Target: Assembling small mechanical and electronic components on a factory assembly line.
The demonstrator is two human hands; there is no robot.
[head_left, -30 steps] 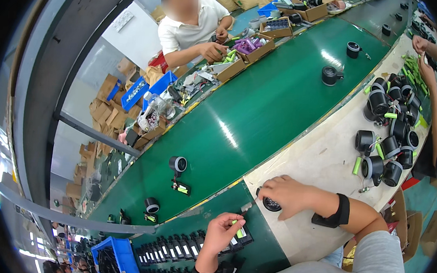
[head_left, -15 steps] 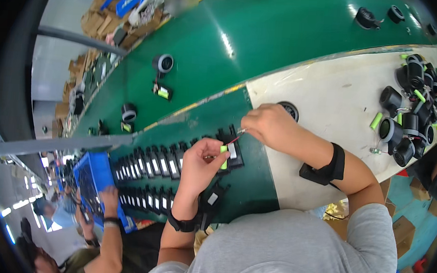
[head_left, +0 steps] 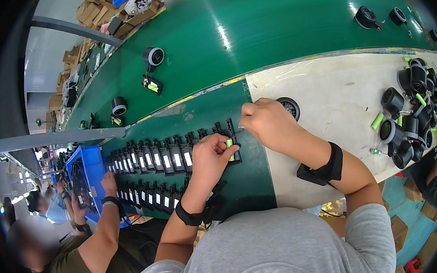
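A light-green cylindrical battery is pinched between the thumb and fingers of my left hand, over a black plastic casing at the right end of the upper casing row. A thin red wire runs from the battery toward my right hand. Its fingertips are closed on the wire end, where a small metallic bit shows; the exact part is too small to make out. Just beyond my right wrist lies a round black speaker, partly covered by the hand.
Two rows of black casings with white labels extend left toward a blue bin, where a co-worker's hand reaches. Speakers and green batteries are heaped at the right on the pale mat. More speaker units lie on the green belt.
My left hand has moved right with the battery, closer over the end casing. My right hand stays almost in place, and the gap between my hands is smaller.
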